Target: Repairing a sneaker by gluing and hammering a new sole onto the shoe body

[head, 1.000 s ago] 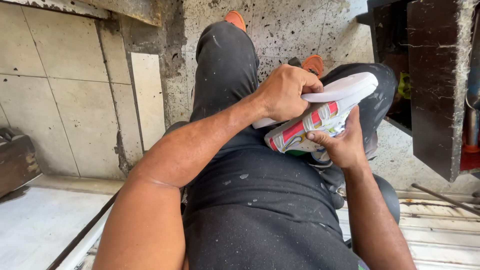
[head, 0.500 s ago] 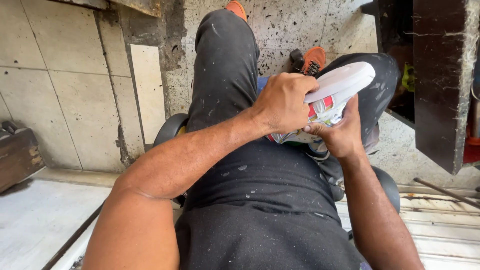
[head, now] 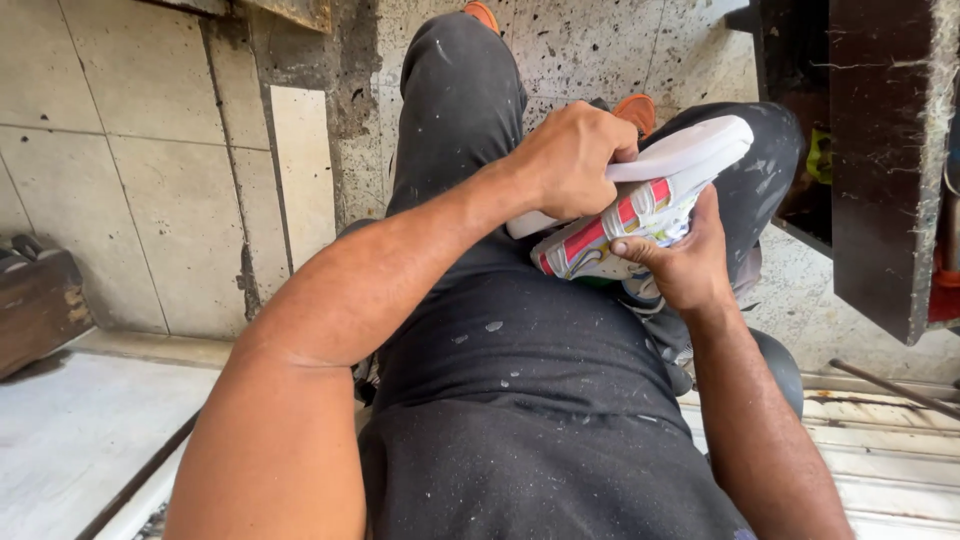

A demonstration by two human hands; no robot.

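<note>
Fingers of left hand [head: 570, 160] clamp the white sole [head: 690, 155]; right hand [head: 685, 262] apparently grips the sneaker [head: 610, 230].

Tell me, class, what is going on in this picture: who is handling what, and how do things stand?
A seated person in dark, speckled trousers holds a white sports shoe with red and green stripes over the lap, sole turned upward. The left hand grips the white sole from above; the right hand supports the shoe's upper from below, thumb pressed on its side. Tiled wall stands to the left, a dark bench to the right.
</note>
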